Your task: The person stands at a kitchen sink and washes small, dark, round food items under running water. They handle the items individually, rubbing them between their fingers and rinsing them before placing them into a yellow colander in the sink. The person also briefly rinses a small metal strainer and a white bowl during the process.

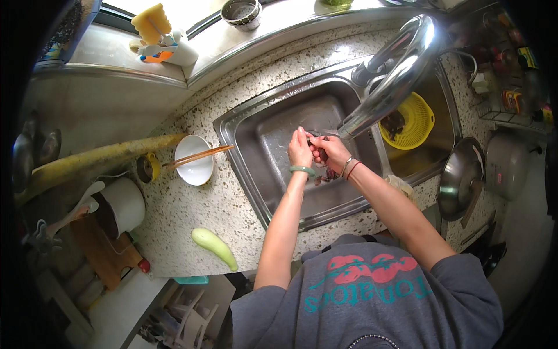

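Observation:
My left hand [300, 150], with a green bangle at its wrist, and my right hand [333, 155] meet over the left basin of the steel sink [258, 131]. Both are closed together just below the mouth of the chrome tap [401, 75], where water seems to run. A small dark piece shows between the fingers; its kind is hidden. Beneath the hands, several dark reddish pieces [331, 174] lie in the basin. In the right basin stands a yellow colander [419, 125] holding more dark pieces [393, 124].
Left of the sink, a white bowl [197, 168] carries chopsticks [203, 155] that reach the sink rim. A pale green gourd [214, 247] lies on the speckled counter [224, 203]. A wok [461, 180] leans at the right. A cup with a sponge [152, 24] stands on the sill.

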### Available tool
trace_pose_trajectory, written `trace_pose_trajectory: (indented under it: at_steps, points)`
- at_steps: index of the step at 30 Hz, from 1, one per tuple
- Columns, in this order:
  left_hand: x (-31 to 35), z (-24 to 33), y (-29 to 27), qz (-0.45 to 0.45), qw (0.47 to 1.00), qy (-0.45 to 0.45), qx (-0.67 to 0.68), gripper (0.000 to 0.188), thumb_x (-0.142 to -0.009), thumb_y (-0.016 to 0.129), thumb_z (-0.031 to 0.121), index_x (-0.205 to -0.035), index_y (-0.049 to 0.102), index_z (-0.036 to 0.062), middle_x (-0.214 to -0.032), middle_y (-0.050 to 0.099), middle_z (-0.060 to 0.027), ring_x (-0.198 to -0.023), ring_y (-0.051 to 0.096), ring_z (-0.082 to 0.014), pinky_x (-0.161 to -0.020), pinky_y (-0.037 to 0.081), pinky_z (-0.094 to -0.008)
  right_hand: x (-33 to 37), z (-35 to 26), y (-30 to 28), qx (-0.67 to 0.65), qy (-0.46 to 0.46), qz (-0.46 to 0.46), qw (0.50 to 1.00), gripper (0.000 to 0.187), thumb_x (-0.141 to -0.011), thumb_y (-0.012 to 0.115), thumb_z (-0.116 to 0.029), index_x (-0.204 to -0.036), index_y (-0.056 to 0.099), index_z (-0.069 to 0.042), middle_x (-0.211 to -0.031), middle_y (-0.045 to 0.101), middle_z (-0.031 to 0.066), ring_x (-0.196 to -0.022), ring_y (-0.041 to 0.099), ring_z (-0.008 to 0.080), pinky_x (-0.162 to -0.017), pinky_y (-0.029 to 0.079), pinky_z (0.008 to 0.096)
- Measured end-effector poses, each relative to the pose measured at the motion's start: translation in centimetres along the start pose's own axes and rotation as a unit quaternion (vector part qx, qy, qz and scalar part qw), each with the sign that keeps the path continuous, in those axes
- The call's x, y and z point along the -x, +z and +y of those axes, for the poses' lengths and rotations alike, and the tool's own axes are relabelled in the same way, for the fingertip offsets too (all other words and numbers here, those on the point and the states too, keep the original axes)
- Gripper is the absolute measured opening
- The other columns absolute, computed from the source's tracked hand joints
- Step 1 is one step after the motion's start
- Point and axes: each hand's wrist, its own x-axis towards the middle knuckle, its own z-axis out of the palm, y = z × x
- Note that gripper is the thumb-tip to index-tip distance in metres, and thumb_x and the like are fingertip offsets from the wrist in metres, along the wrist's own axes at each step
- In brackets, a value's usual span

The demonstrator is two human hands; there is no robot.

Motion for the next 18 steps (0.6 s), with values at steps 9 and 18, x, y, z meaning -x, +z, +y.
trace_pose_trajectory:
  at_steps: [9, 18]
  points:
    - [0.2, -2.6, 1.6, -0.013, 0.984, 0.037, 0.176, 0.035, -0.096, 0.034, 0.036, -0.085, 0.049, 0.0054, -0.060, 0.049, -0.0002, -0.045, 0.046, -0.0076, -0.039, 0.041, -0.0198, -1.7, -0.4, -1.3, -0.028, 0.002, -0.007, 1.000, 0.023, -0.086, 0.055, -0.022, -0.070, 0.052, -0.006, -0.061, 0.053, 0.0003, -0.046, 0.045, 0.0073, -0.041, 0.037, 0.0211]
    - [-0.8, -1.8, 0.5, -0.040, 0.989, -0.055, 0.134, 0.039, -0.096, 0.034, 0.035, -0.082, 0.053, 0.0031, -0.054, 0.046, -0.0001, -0.043, 0.041, -0.0083, -0.038, 0.034, -0.0239, -0.4, -0.4, 0.9, 0.180, -0.145, 0.051, 0.972, 0.020, -0.083, 0.062, -0.019, -0.091, 0.060, -0.001, -0.062, 0.056, 0.0008, -0.050, 0.049, 0.0054, -0.044, 0.040, 0.0195]
